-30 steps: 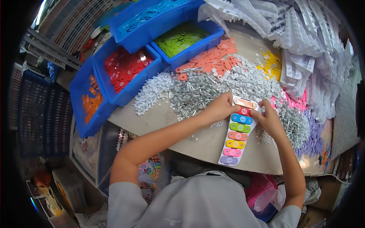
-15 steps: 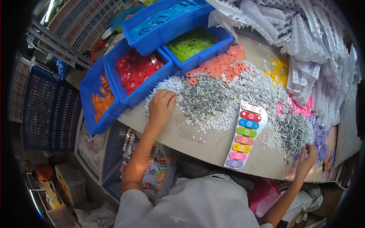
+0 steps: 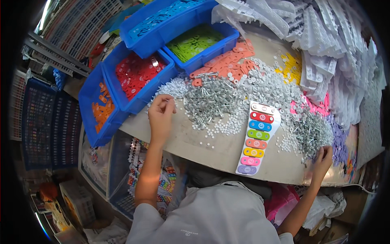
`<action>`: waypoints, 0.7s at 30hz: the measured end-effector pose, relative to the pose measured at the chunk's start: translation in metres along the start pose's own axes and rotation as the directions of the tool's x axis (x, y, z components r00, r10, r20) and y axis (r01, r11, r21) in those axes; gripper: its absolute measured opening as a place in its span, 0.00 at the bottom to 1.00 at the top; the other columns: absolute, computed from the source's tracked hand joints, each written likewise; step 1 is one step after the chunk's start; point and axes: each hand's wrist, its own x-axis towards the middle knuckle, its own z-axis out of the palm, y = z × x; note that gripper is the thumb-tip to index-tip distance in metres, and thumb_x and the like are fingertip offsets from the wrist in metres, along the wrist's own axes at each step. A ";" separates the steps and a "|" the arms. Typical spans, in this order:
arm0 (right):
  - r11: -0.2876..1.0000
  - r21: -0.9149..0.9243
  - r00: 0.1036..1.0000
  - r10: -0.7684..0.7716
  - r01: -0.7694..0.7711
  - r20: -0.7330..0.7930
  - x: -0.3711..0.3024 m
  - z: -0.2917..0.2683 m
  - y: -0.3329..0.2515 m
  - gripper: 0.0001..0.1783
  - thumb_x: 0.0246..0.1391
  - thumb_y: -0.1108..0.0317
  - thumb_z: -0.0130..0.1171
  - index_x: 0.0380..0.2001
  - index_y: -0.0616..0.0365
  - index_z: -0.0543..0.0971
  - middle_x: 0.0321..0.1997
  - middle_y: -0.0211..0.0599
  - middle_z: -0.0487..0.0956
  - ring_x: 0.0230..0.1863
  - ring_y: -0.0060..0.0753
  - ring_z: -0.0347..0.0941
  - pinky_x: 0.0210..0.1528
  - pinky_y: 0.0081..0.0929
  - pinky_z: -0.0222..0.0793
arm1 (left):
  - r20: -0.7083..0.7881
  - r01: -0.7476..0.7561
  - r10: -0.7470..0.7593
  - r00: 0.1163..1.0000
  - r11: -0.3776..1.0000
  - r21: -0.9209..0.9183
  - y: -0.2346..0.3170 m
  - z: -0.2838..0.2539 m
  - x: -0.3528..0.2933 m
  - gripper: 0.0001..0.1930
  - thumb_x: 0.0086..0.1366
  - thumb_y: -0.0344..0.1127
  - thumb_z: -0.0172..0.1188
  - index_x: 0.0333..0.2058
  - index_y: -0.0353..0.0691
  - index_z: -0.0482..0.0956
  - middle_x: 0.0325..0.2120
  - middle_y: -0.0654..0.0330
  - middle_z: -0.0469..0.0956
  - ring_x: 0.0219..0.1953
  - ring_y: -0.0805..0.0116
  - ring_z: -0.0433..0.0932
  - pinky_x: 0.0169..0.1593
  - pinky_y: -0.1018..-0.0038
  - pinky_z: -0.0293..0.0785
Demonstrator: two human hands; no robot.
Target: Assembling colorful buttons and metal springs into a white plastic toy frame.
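Note:
A toy xylophone (image 3: pixel 256 138) with a white base and a row of coloured bars lies upright on the table in front of me. My left hand (image 3: pixel 161 113) is closed in a pinch beside the heap of small white parts (image 3: pixel 172 87); whatever its fingertips hold is too small to make out. At the right, my right hand (image 3: pixel 322 162) has its fingertips together at the near edge of a heap of screws (image 3: pixel 310 136), and what they hold is hidden. A larger pile of screws (image 3: pixel 211 99) and many white washers (image 3: pixel 264 83) spread across the middle.
Blue bins hold orange (image 3: pixel 103 107), red (image 3: pixel 136 75), green (image 3: pixel 195 42) and light blue bars (image 3: pixel 162 18). Loose coral (image 3: pixel 227 61), yellow (image 3: pixel 290 67), pink (image 3: pixel 321 105) and purple bars (image 3: pixel 340 142) lie about. White xylophone bases (image 3: pixel 325 40) are stacked high at the right.
My left hand has drawn back slightly from the white parts, its fingers now pinched. My right hand has moved a little left and its fingers have come together. The whole view has shifted slightly.

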 end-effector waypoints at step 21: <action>0.817 0.555 0.976 0.213 -0.155 -0.041 -0.006 0.001 -0.048 0.04 0.62 0.74 0.61 0.36 0.59 0.76 0.29 0.22 0.71 0.29 0.13 0.64 0.31 0.16 0.60 | 0.646 0.497 -0.138 0.751 0.762 -0.415 0.050 0.072 -0.068 0.06 0.70 0.30 0.61 0.42 0.33 0.79 0.27 0.60 0.81 0.24 0.78 0.77 0.24 0.84 0.70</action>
